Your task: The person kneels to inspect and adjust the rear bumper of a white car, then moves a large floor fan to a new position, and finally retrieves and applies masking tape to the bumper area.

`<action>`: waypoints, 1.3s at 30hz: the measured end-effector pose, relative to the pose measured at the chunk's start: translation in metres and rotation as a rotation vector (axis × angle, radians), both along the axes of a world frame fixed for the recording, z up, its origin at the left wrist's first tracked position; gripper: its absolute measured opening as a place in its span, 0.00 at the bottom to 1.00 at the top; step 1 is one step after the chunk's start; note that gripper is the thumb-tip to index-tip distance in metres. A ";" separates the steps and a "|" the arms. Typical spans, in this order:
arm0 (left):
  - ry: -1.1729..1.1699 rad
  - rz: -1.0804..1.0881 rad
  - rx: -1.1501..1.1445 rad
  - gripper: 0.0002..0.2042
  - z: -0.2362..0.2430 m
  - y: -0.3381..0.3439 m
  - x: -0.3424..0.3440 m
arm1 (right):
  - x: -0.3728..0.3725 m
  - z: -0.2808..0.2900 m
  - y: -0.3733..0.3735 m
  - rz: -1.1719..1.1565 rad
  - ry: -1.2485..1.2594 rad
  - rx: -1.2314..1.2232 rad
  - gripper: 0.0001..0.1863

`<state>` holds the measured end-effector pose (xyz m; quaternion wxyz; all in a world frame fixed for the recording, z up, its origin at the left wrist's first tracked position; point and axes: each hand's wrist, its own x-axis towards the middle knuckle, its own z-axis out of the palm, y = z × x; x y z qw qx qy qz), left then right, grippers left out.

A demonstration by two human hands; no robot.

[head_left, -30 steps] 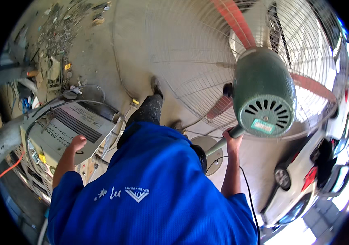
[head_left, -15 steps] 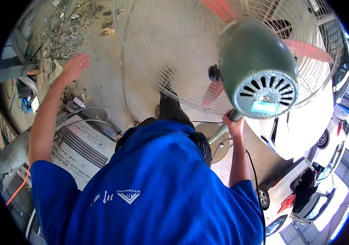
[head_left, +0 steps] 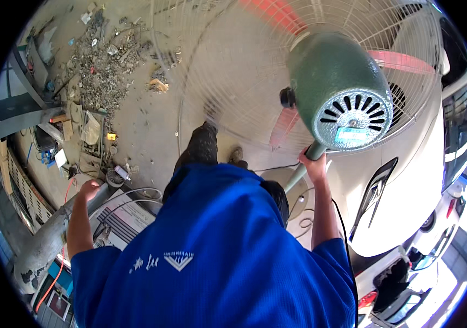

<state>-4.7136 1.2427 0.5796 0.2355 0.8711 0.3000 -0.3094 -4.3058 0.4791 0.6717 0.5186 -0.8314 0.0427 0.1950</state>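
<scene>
My right hand grips the green upright pole of a large standing fan, just below its green motor housing. The fan's wire guard, with red blades inside, spans the upper right, and a black knob sticks out from the motor's side. My left hand hangs apart from the fan with its fingers loosely curled, beside a big grey metal cylinder in this view. A black cord runs down past my right forearm. The fan's round base is partly hidden behind my body.
A white car lies close on the right, with other cars beyond it. At lower left is a pale machine with hoses and an orange cord. Rubble and scrap cover floor at upper left, near grey metal beams.
My left arm swung up and forward, then dropped back. The fan has moved along with my right hand; the white car now sits closer, and the pale machine is further behind me.
</scene>
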 end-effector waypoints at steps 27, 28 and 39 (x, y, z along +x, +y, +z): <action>-0.379 -0.488 0.025 0.08 0.101 -0.110 1.060 | 0.552 0.038 -0.066 -0.088 -0.158 -0.141 0.15; -0.353 -0.561 0.073 0.09 0.093 -0.098 1.076 | 0.577 0.038 -0.072 -0.075 -0.155 -0.161 0.14; 0.582 -0.437 -0.059 0.11 0.052 -0.173 1.200 | 0.867 0.029 -0.171 -0.067 -0.303 -0.344 0.10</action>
